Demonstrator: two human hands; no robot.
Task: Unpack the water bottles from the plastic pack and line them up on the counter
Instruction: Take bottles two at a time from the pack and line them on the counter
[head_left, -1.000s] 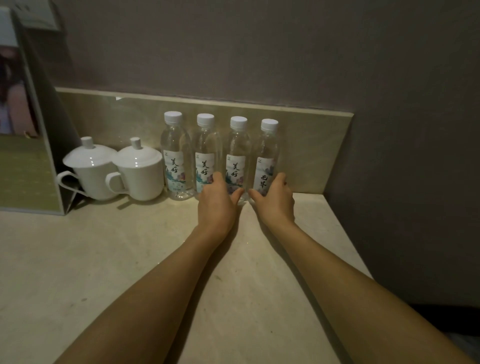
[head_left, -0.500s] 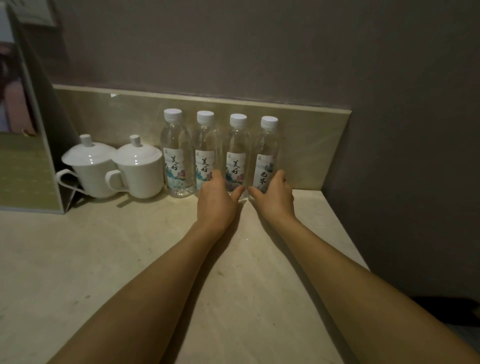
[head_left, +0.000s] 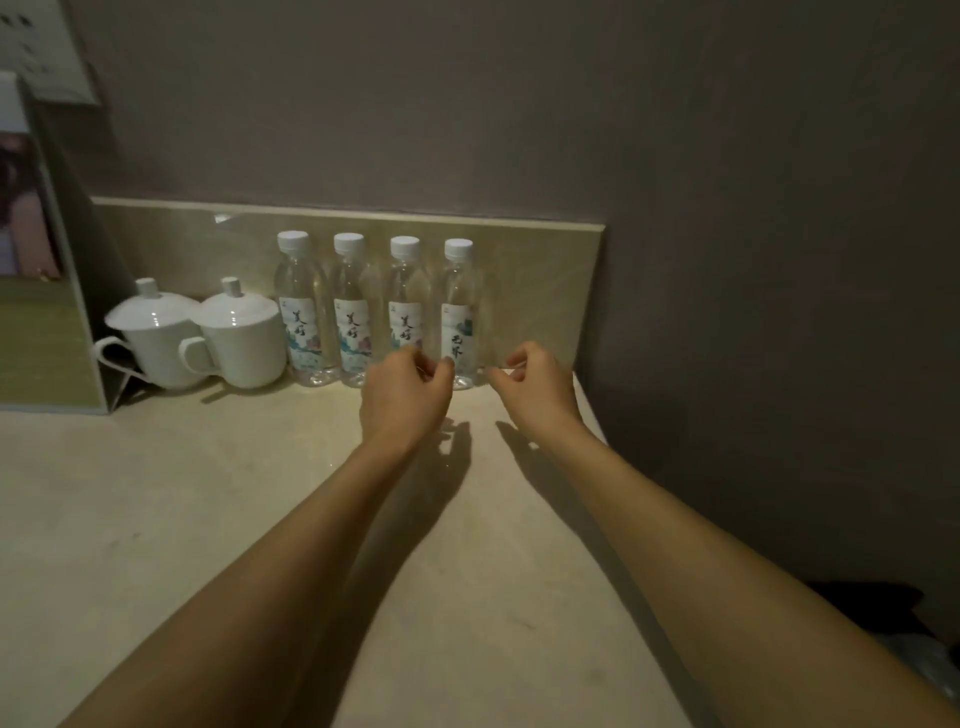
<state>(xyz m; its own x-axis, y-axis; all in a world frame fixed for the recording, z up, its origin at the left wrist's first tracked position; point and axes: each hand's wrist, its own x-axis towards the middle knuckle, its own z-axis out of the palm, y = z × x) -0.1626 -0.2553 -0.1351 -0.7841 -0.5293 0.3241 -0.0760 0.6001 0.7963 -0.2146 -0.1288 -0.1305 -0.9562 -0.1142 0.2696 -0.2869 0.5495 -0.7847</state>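
Several clear water bottles with white caps and printed labels stand upright in a row against the backsplash (head_left: 535, 291): the leftmost bottle (head_left: 301, 312), two middle bottles (head_left: 353, 317) (head_left: 405, 306), and the rightmost bottle (head_left: 460, 322). My left hand (head_left: 408, 395) hovers in front of the third bottle, hiding its base. Its fingers are loosely curled and hold nothing, with the fingertips close to the rightmost bottle. My right hand (head_left: 535, 384) hangs just right of that bottle, apart from it, fingers loosely curled and holding nothing.
Two white lidded mugs (head_left: 156, 338) (head_left: 244, 338) stand left of the bottles, beside a standing picture frame (head_left: 47, 322). The beige counter (head_left: 234, 509) ends in an edge on the right near a dark wall. Something dim and greyish (head_left: 924, 654) lies below that edge.
Both hands have let go of the two right-hand bottles and drawn back slightly. The right hand has shifted rightward, clear of the last bottle. The bottles stay in their row.
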